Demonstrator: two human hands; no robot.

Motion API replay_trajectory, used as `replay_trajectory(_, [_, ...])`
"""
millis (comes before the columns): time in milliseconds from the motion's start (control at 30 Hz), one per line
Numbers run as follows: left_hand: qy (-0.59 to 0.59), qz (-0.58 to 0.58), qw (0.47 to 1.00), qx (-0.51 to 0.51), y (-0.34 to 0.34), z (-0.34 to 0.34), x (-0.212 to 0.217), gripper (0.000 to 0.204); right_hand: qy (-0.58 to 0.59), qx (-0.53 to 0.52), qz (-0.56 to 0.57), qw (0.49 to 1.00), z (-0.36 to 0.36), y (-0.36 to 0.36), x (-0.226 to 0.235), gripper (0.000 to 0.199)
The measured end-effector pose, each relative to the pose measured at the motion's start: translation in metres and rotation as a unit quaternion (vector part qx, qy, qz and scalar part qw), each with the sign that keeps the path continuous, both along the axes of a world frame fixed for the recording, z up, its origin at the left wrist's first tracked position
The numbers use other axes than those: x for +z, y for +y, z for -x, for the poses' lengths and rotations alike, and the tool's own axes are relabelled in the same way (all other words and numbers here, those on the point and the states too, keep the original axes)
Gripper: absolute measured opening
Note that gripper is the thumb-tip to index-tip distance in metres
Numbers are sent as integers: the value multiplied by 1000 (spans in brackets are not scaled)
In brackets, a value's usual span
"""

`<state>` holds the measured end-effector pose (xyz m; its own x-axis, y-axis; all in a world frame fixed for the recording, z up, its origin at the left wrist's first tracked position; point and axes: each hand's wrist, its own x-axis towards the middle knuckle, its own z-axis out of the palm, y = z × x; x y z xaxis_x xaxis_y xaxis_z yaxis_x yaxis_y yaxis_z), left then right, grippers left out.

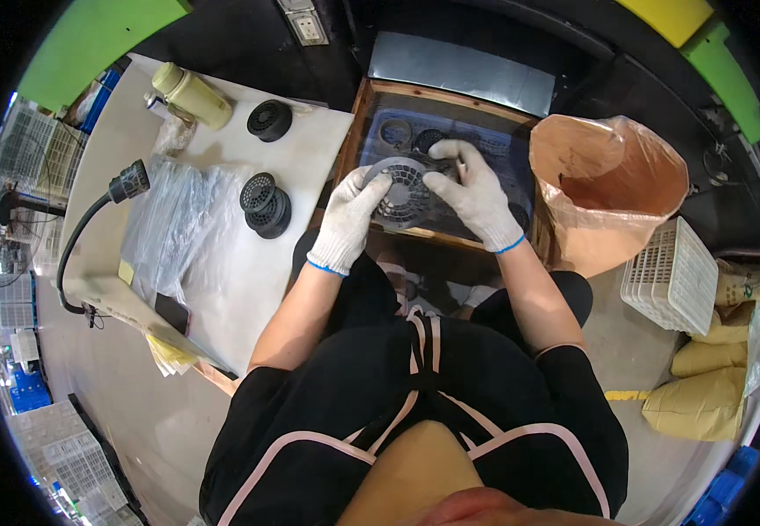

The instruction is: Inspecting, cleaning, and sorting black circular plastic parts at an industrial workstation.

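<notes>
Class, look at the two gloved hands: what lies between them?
In the head view, a round grey grille lies between the left hand and the right hand.

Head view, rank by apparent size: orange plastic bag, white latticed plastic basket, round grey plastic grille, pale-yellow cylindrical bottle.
1. Orange bag
2. White basket
3. Grey grille and pale-yellow bottle: unsure; bottle longer, grille wider.

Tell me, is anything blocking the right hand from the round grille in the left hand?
Nothing visible stands between them. The right hand is close against the right edge of the round grille, though whether it touches is unclear; the left hand grips the left edge.
</notes>
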<state>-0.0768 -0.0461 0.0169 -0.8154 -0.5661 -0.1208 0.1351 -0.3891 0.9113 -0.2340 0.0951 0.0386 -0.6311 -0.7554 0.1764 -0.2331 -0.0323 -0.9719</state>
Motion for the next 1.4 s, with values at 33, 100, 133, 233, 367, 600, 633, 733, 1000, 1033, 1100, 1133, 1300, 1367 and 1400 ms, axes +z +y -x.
replay_trajectory(33, [14, -37, 999, -23, 9, 0, 10, 23, 3, -3, 1, 1000, -1, 7, 5, 39])
replay_trajectory(100, [30, -73, 996, -50, 24, 1, 17, 21, -132, 98, -39, 986, -2, 20, 17, 34])
replay_trajectory(133, [70, -106, 990, -54, 29, 1, 18, 22, -200, 77, -62, 975, -9, 29, 38, 25])
replay_trajectory(233, [115, -140, 982, -60, 46, 4, 25, 22, -64, 76, -14, 995, -1, 42, 47, 27])
replay_trajectory(367, [124, -171, 977, 16, 35, 0, 26, 14, -122, -167, -10, 978, 57, 85, 66, 29])
replay_trajectory(600, [22, 68, 997, 18, 42, 1, 46, 15, 244, -109, -80, 960, 13, 77, 70, 39])
replay_trajectory(633, [23, 100, 995, 9, 48, 3, 52, 16, 201, -31, -75, 976, -6, 64, 71, 42])
replay_trajectory(733, [29, 104, 994, 26, 56, 5, 55, 13, -18, 110, -130, 985, -46, 42, 64, 41])
replay_trajectory(1000, [33, -164, 974, 156, 48, -15, 43, 22, -214, 111, -46, 970, -60, 23, 27, 35])
replay_trajectory(1033, [33, -164, 973, 159, 46, -18, 36, 22, -46, 35, 30, 998, -58, 10, 27, 33])
replay_trajectory(1100, [62, -35, 990, 122, 42, -27, 24, 12, 84, 34, -107, 990, -49, 22, 33, 32])
replay_trajectory(1133, [49, 31, 993, 100, 44, -31, 29, 8, 32, 102, -101, 989, -51, 23, 34, 32])
replay_trajectory(1300, [2, 65, 996, 54, 53, -26, 61, 16, -482, 71, 92, 869, -102, 17, 21, 37])
replay_trajectory(1367, [-27, -34, 990, 133, 53, -23, 64, 19, -419, 119, 58, 898, -90, 23, 27, 37])
replay_trajectory(1400, [10, -31, 991, 129, 46, -26, 52, 21, -354, 165, 26, 920, -83, 26, 33, 38])
